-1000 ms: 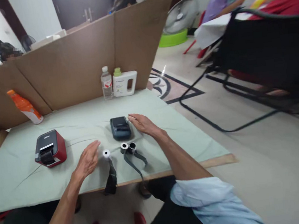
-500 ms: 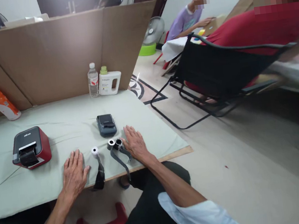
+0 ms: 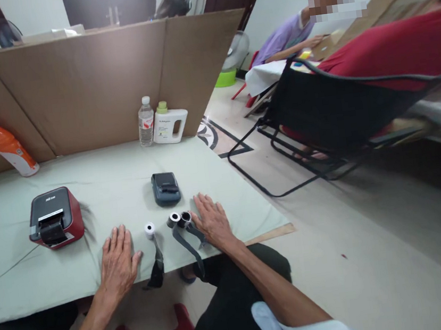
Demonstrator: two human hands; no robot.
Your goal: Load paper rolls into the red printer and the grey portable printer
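My left hand (image 3: 117, 259) lies flat on the pale green tablecloth, fingers stretched out, holding nothing. Just right of it stands a small white-ended roll (image 3: 149, 230) whose dark strip hangs over the table's front edge. My right hand (image 3: 212, 220) also rests flat, its thumb close to a dark roll (image 3: 185, 217); whether they touch I cannot tell. Beside that roll is another with a white core (image 3: 174, 219), its dark strip trailing off the edge. Behind them sits a small dark label printer (image 3: 166, 189). A larger red and black printer (image 3: 55, 217) stands left of my left hand.
A cardboard screen (image 3: 94, 89) closes the table's back. Before it stand an orange bottle (image 3: 4, 143), a clear water bottle (image 3: 145, 121) and a white jug (image 3: 170, 125). A black folding chair (image 3: 331, 119) with a person in red is at right; another person in purple sits beyond.
The whole view has shifted a little, so the table's things appear slightly further right and lower. Both hands stay flat in the same places on the cloth.
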